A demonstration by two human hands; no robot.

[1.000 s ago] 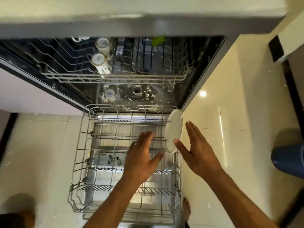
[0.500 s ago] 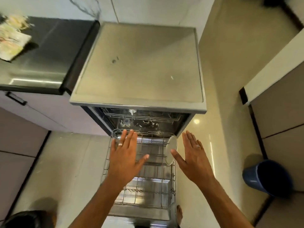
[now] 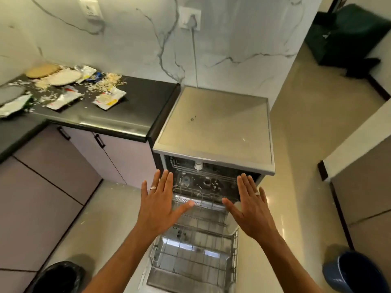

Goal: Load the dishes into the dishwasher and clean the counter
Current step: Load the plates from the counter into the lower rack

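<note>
Plates [image 3: 63, 77] on counter [image 3: 135, 106], well apart from both empty hands.

The far wall [image 3: 135, 37] is white with grey lines like marble. Two white plugs [image 3: 189, 19] sit on it. The floor [image 3: 292, 132] is shiny and cream. Pale purple cupboards [image 3: 53, 166] stand on the left. A blue bin [image 3: 355, 273] sits near on the right.

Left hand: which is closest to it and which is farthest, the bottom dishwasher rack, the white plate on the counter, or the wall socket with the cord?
From the left hand:
1. Bottom dishwasher rack, just beside and below it, pulled out.
2. White plate, up on the messy counter to the left.
3. Wall socket with the cord, high on the marble wall.
</note>
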